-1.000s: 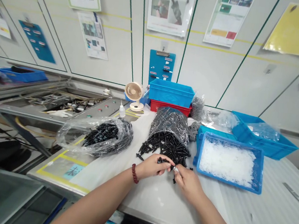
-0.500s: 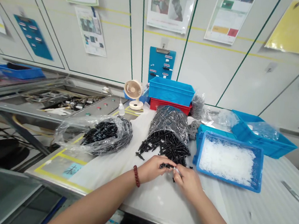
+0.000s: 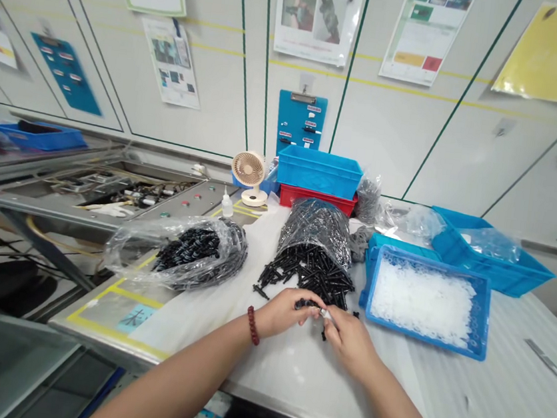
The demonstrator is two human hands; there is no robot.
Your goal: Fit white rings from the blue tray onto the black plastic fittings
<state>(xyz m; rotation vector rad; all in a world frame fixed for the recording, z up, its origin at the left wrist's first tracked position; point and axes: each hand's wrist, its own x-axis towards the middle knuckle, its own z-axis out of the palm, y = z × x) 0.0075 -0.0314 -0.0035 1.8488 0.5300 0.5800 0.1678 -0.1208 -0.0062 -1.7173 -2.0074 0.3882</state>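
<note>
Slender black plastic part (image 3: 302, 303) is pinched by left hand (image 3: 281, 312), pointed to three o'clock at small white piece (image 3: 326, 314) pinched by right hand (image 3: 354, 342).

Part (image 3: 306, 303) half covered by left hand (image 3: 282, 313); white tip at right fingers too small to read. Both forearms cut off by lower edge.

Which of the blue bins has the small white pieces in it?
The rectangular blue plastic tray just to the right of the right hand. It alone shows a bed of small white pieces inside.
</note>
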